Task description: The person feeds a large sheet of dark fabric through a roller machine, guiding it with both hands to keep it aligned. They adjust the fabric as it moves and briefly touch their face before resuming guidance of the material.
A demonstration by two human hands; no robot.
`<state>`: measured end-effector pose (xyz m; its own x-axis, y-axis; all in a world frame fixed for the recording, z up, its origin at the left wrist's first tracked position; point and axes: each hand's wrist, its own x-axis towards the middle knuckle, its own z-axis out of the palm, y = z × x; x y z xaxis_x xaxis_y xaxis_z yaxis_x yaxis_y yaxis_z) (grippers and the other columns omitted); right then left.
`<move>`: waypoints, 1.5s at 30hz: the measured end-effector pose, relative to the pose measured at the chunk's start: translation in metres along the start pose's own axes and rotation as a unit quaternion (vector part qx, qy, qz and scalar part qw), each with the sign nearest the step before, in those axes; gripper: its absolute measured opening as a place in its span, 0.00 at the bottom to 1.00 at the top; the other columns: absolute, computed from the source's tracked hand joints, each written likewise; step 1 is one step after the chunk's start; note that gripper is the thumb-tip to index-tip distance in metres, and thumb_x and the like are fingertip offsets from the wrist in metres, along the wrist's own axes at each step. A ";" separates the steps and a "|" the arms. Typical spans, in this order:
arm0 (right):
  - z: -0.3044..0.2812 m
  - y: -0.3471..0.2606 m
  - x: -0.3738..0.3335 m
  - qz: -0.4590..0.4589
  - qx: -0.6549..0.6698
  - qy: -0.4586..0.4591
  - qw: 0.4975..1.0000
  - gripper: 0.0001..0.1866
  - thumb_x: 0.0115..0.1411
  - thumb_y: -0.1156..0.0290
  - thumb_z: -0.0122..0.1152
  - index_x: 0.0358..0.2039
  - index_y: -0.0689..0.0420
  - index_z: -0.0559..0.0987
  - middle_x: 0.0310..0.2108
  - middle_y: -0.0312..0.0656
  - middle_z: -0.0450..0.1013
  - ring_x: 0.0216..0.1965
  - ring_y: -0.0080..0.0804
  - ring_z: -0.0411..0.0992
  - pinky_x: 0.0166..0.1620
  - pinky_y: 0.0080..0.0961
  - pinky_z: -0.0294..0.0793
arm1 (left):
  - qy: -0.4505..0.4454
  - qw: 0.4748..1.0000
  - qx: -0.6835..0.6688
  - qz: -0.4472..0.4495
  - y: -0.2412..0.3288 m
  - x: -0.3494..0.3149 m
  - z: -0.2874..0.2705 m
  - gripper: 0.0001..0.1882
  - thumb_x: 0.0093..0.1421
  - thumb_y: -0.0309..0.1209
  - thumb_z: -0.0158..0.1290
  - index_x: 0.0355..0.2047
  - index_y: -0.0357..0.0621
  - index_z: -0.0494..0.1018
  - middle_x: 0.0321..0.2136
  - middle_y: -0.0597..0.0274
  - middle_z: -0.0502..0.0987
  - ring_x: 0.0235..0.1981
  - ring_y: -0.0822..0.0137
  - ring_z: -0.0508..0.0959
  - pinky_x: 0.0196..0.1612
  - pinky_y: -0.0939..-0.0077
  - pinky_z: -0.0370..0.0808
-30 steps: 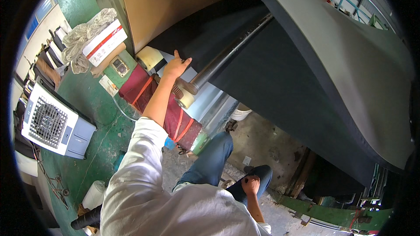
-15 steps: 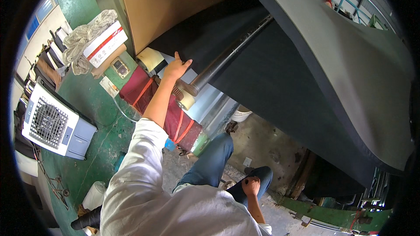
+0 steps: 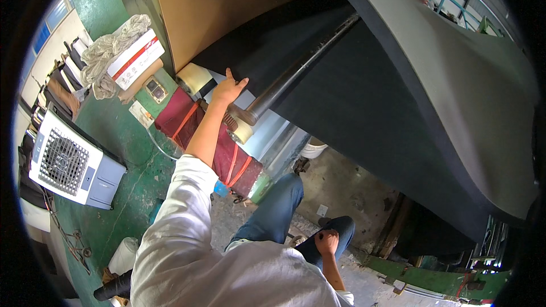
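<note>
My left hand reaches forward with the index finger stretched out and the thumb apart. It is at the near edge of a wide black sheet, beside the end of a dark metal roller; whether it touches the sheet I cannot tell. Nothing shows in its grip. My right hand rests on my right knee with its fingers curled; a small dark spot shows at them, and what they hold, if anything, is hidden. Under my left forearm lies a maroon wrapped beam tied with red straps.
A thick grey sheet curves overhead at the right. A white carton and bundled cloth stand left of a pale roll. Farther left is an air cooler. A white bucket sits below the black sheet. Another person is far back.
</note>
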<state>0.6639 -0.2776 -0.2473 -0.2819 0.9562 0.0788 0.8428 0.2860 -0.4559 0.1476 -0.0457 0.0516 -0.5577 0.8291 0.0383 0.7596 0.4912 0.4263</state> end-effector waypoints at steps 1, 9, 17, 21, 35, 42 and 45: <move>0.001 0.001 0.000 0.000 0.001 -0.002 1.000 0.08 0.43 0.66 0.58 0.17 0.58 0.78 0.22 0.46 0.75 0.31 0.44 0.72 0.45 0.36 0.68 | 0.002 1.000 0.002 0.002 -0.001 0.001 0.001 0.49 0.56 0.59 0.42 0.63 0.31 0.41 0.41 0.43 0.76 0.45 0.49 0.75 0.47 0.62 0.71; 0.006 0.005 -0.001 0.003 -0.003 -0.005 1.000 0.09 0.44 0.66 0.58 0.17 0.58 0.78 0.22 0.46 0.75 0.31 0.43 0.72 0.45 0.36 0.68 | -0.008 1.000 0.004 0.015 -0.005 0.004 0.003 0.47 0.56 0.62 0.40 0.64 0.39 0.47 0.43 0.43 0.75 0.47 0.49 0.74 0.50 0.61 0.68; 0.003 0.003 -0.002 0.010 0.002 -0.001 1.000 0.08 0.44 0.66 0.58 0.17 0.57 0.79 0.22 0.46 0.75 0.31 0.43 0.72 0.47 0.37 0.67 | 0.000 1.000 0.014 0.016 -0.004 0.004 0.003 0.46 0.56 0.61 0.41 0.63 0.37 0.49 0.42 0.44 0.76 0.45 0.49 0.75 0.48 0.61 0.70; 0.006 0.005 -0.001 0.001 0.001 0.001 1.000 0.08 0.44 0.67 0.58 0.17 0.57 0.79 0.22 0.45 0.75 0.31 0.43 0.72 0.46 0.37 0.67 | 0.003 1.000 0.016 0.014 -0.007 0.006 0.004 0.46 0.56 0.61 0.41 0.62 0.36 0.49 0.41 0.44 0.76 0.44 0.50 0.75 0.48 0.61 0.71; 0.001 0.002 -0.001 0.005 -0.004 -0.013 1.000 0.08 0.43 0.66 0.59 0.17 0.56 0.79 0.23 0.45 0.75 0.31 0.43 0.72 0.45 0.36 0.68 | -0.001 1.000 0.015 0.013 -0.008 0.007 0.005 0.47 0.55 0.62 0.40 0.63 0.35 0.48 0.41 0.44 0.76 0.44 0.50 0.75 0.47 0.61 0.71; 0.008 0.009 -0.002 -0.001 -0.005 -0.009 1.000 0.08 0.43 0.66 0.58 0.17 0.57 0.79 0.23 0.46 0.75 0.31 0.44 0.72 0.47 0.36 0.67 | 0.009 1.000 0.018 0.020 -0.005 0.005 0.004 0.46 0.56 0.61 0.41 0.62 0.35 0.49 0.41 0.45 0.76 0.45 0.50 0.75 0.48 0.61 0.71; 0.007 0.007 -0.002 0.002 -0.003 -0.004 1.000 0.08 0.44 0.66 0.58 0.17 0.57 0.79 0.22 0.47 0.75 0.31 0.44 0.72 0.48 0.37 0.67 | 0.007 1.000 0.015 0.015 -0.005 0.005 0.005 0.46 0.56 0.61 0.42 0.62 0.34 0.50 0.41 0.45 0.76 0.45 0.50 0.75 0.48 0.61 0.71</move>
<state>0.6668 -0.2777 -0.2565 -0.2825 0.9567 0.0708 0.8466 0.2833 -0.4506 0.1422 -0.0428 0.0455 -0.5385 0.8402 0.0635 0.7860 0.4737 0.3973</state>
